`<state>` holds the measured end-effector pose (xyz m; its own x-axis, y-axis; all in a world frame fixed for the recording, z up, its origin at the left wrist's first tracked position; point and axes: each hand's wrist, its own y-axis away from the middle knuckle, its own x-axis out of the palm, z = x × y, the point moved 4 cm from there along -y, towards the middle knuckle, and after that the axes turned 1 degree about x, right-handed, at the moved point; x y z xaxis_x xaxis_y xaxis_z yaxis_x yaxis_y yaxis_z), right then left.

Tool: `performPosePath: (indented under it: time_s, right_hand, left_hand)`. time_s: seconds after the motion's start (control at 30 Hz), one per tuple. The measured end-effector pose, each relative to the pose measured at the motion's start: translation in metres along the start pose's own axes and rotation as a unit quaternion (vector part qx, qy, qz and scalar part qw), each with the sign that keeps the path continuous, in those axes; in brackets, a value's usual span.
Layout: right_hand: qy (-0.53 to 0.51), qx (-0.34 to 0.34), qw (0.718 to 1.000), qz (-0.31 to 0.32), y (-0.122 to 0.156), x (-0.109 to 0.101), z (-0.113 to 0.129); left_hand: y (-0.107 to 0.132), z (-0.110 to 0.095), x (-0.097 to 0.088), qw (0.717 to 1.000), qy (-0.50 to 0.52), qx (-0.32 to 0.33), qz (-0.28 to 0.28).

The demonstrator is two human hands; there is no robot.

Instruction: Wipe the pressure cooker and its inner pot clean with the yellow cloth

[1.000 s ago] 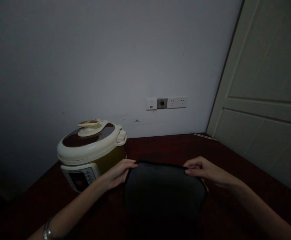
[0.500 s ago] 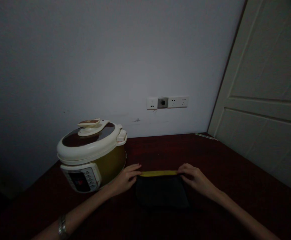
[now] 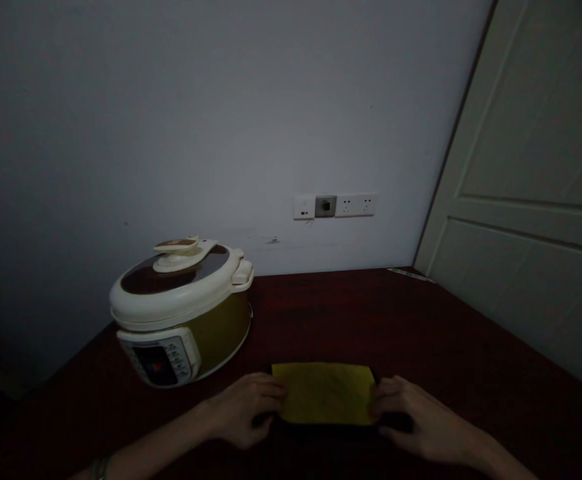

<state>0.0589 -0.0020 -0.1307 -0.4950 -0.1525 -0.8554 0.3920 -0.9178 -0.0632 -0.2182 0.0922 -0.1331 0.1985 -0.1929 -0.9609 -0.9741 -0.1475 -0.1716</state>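
Head view looked down over a dark red table (image 3: 445, 333) set against a pale wall (image 3: 221, 100) in dim light. At the far left stood a pressure cooker (image 3: 191, 327) with a yellow-green body. A cream lid (image 3: 181, 283) with a brown top was shut on it, and its control panel (image 3: 163, 360) faced the near left. At the bottom left edge, a metal bracelet (image 3: 98, 469) showed on the person's left wrist. The left forearm ran up and rightward to the left hand (image 3: 245, 417), which lay on the table just in front of the cooker, near it but apart from it. Its fingers (image 3: 271, 393) were curled and touched the left edge of a yellow cloth (image 3: 325, 393). The cloth lay flat on the table between the two hands, a neat rectangle, with a dark layer (image 3: 395, 421) showing under its near edge and right corner. On the wall above it sat a white socket strip (image 3: 335, 205). The right hand (image 3: 413, 423) rested at the cloth's right edge, its fingers (image 3: 385, 393) bent and touching that edge. For either hand, the picture was too dark to tell whether the fingers pinched the cloth or only pressed on it. At the far right, a pale panelled door (image 3: 535, 200) stood along the table's side.
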Motion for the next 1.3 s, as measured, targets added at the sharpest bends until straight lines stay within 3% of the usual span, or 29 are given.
performPosePath:
  time_s: [0.1,0.17,0.23,0.37,0.5,0.57,0.67,0.77,0.83,0.93,1.0,1.13,1.3]
  right_hand:
    - [-0.027,0.067,0.995,-0.07,-0.007,0.001,-0.017]
    - [0.009,0.144,0.979,-0.144,-0.012,0.002,-0.035]
    - [0.068,0.195,0.962,-0.178,-0.016,0.009,-0.047]
    - [0.128,0.186,0.957,-0.183,-0.02,0.026,-0.049]
    - [0.093,0.196,0.957,-0.191,-0.016,0.029,-0.046]
    - [0.028,0.206,0.962,-0.175,-0.013,0.023,-0.049]
    - [-0.071,0.193,0.964,-0.17,-0.011,0.0,-0.049]
    - [-0.099,0.172,0.962,-0.186,-0.018,-0.028,-0.034]
    - [-0.088,0.162,0.965,-0.185,-0.03,-0.038,-0.014]
    - [-0.058,0.152,0.975,-0.154,-0.06,-0.028,0.022]
    - [-0.021,0.149,0.983,-0.103,-0.079,-0.009,0.042]
    - [0.024,0.072,0.997,-0.013,-0.096,0.027,0.056]
    - [0.115,-0.013,0.992,-0.049,-0.073,0.05,0.034]
  left_hand:
    - [-0.012,-0.005,-0.003,0.999,-0.007,-0.052,-0.011]
    - [-0.024,-0.009,0.0,0.997,-0.027,-0.07,-0.007]
    - [-0.038,-0.012,0.007,0.996,-0.048,-0.073,0.014]
    - [-0.059,-0.018,0.026,0.995,-0.021,-0.061,0.081]
    - [-0.063,-0.022,0.032,0.987,0.06,-0.062,0.134]
    - [-0.06,-0.02,0.029,0.984,0.111,-0.071,0.117]
    - [-0.051,-0.002,0.025,0.973,0.168,-0.158,0.016]
    - [-0.039,0.028,0.025,0.925,0.227,-0.287,-0.1]
    - [-0.035,0.047,0.028,0.876,0.307,-0.349,-0.129]
    - [-0.035,0.066,0.031,0.798,0.414,-0.415,-0.141]
    - [-0.035,0.072,0.03,0.769,0.438,-0.44,-0.151]
    - [-0.031,0.066,0.026,0.788,0.424,-0.422,-0.147]
    - [-0.025,0.047,0.017,0.854,0.332,-0.369,-0.153]
